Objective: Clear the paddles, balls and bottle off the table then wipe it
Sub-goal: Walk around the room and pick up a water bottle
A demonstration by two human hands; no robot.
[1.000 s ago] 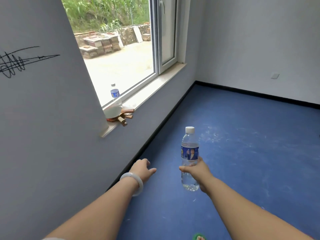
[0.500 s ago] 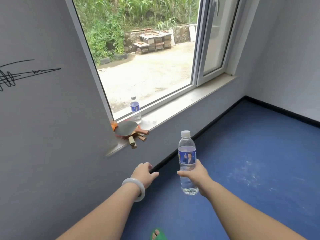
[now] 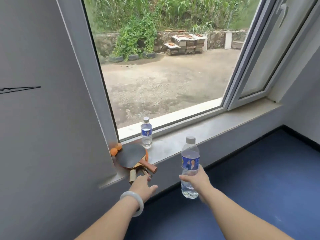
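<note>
On the windowsill, at its left end beside the window frame, lies a stack of paddles. The top one shows its dark face, and the wooden handles point toward the person and reach over the front edge of the sill. Two orange balls sit in the corner just behind the stack, close against each other. A second bottle with a blue label stands upright on the sill, just behind the paddles and near the glass. The right hand grips a bottle around its middle, just under the blue label, and holds it upright in the air in front of the sill, above the blue floor; there is clear water inside it. The left hand, with a pale bracelet on the wrist, is stretched toward the paddle handles. Its fingers are relaxed and hold nothing, and the thumb points out to the side. The fingertips are at the ends of the handles, but I cannot tell if they touch them.
</note>
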